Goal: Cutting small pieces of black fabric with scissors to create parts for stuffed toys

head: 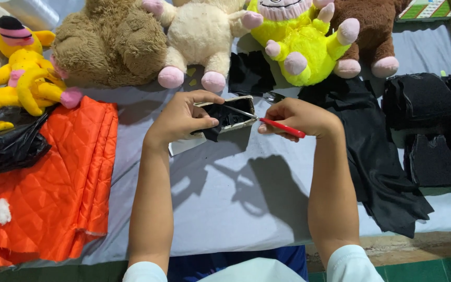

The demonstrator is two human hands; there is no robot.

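Observation:
My left hand [182, 116] grips a pale cardboard template [238, 124] with a piece of black fabric [216, 121] pressed against it, held just above the grey cloth-covered table [225, 198]. My right hand [297, 118] holds red-handled scissors [280, 127]; their thin metal blades [240, 111] point left and lie across the black fabric on the template. The two hands are close together near the middle of the table.
Folded orange quilted fabric [58, 172] and a black plastic bag [6, 146] lie at left. Plush toys line the far edge: yellow [19, 78], tan [110, 44], cream [199, 34], bright yellow [301, 44], brown [374, 31]. Black fabric [382, 167] and stacked black pieces [429, 130] lie at right.

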